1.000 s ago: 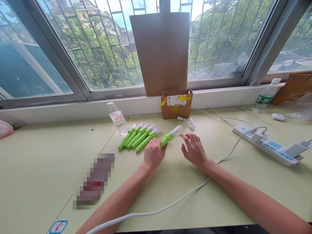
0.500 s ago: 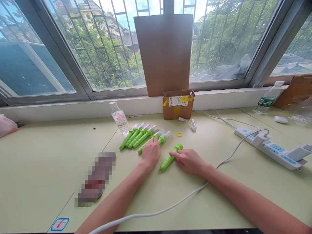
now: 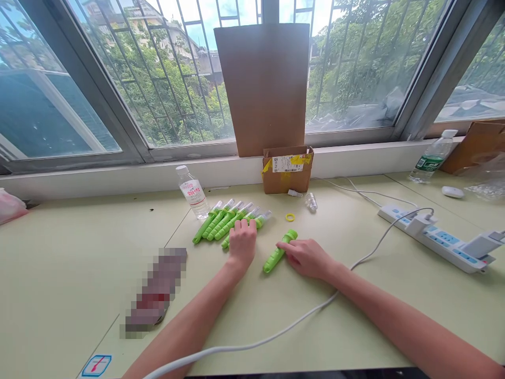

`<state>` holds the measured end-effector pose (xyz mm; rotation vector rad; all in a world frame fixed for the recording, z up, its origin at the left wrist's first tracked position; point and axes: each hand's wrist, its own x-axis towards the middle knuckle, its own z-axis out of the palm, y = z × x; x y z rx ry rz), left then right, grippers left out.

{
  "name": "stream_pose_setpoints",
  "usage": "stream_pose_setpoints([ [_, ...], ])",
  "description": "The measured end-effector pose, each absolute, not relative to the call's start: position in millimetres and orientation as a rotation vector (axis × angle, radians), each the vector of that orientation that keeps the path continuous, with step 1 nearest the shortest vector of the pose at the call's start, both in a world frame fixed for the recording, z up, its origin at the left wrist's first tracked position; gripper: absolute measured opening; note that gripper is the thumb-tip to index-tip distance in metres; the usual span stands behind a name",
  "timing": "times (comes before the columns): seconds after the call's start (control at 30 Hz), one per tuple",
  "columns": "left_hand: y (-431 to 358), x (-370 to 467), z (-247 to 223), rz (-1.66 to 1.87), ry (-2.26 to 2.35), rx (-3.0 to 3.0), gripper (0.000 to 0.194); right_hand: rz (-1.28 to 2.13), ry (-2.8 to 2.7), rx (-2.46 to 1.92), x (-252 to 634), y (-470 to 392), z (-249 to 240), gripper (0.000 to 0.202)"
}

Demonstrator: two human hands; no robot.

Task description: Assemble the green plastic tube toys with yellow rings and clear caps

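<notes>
My left hand [image 3: 242, 245] curls its fingers over the rightmost green ribbed tubes of a row, hiding their middles. Several green ribbed tubes with clear tips [image 3: 225, 223] lie slanted side by side there. My right hand [image 3: 308, 258] rests on the table, its fingers closed on a single green ribbed tube [image 3: 274, 258]. That tube has a threaded upper end with no clear tip on it; the thumb is hidden. Behind it lie a yellow ring [image 3: 290, 217], a clear plastic tip [image 3: 311, 202] and a small whitish clear piece [image 3: 294, 193].
A water bottle [image 3: 193, 193] stands behind the row. At the back are a small cardboard box [image 3: 287, 181] and an upright brown board [image 3: 266, 89]. A power strip [image 3: 437, 237] lies right; its white cable [image 3: 284, 330] crosses under my right forearm. A pixelated object [image 3: 155, 292] lies left.
My left hand has shifted slightly left, and the rightmost tubes under it have slid closer to the row. The single tube under my right hand has moved slightly right and away from me.
</notes>
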<state>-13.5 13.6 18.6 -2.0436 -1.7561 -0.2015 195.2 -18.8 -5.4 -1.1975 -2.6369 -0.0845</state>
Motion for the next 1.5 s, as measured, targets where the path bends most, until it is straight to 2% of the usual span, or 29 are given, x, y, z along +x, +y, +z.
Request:
stream_pose_setpoints([
  [0.17,11,-10,19,-0.302,-1.725,-2.171,0.021,-0.089,-2.616,-1.179,196,-19,-7,0.039],
  [0.4,4,-4,15,-0.364,-1.742,-2.318,0.031,-0.062,-2.575,-1.203,195,-20,-4,0.035],
  [0.67,-10,-2,20,-0.555,-1.501,-2.776,0.039,-0.039,-2.402,-1.357,194,-14,-11,0.038],
  [0.83,-16,1,20,-0.436,-1.496,-2.813,0.024,-0.006,-2.272,-1.459,195,-11,-12,0.034],
  [1.07,-11,0,19,-0.345,-1.600,-2.673,0.027,-0.093,-2.115,-1.457,199,-6,-12,0.027],
  [1.17,-10,-1,19,-0.307,-1.657,-2.637,0.024,-0.068,-2.117,-1.411,203,2,-15,0.030],
  [1.37,-10,0,18,-0.271,-1.638,-2.604,0.020,0.084,-2.229,-1.510,207,18,-20,0.053],
  [1.5,-10,0,18,-0.279,-1.653,-2.605,0.018,0.061,-2.198,-1.522,207,19,-19,0.047],
])
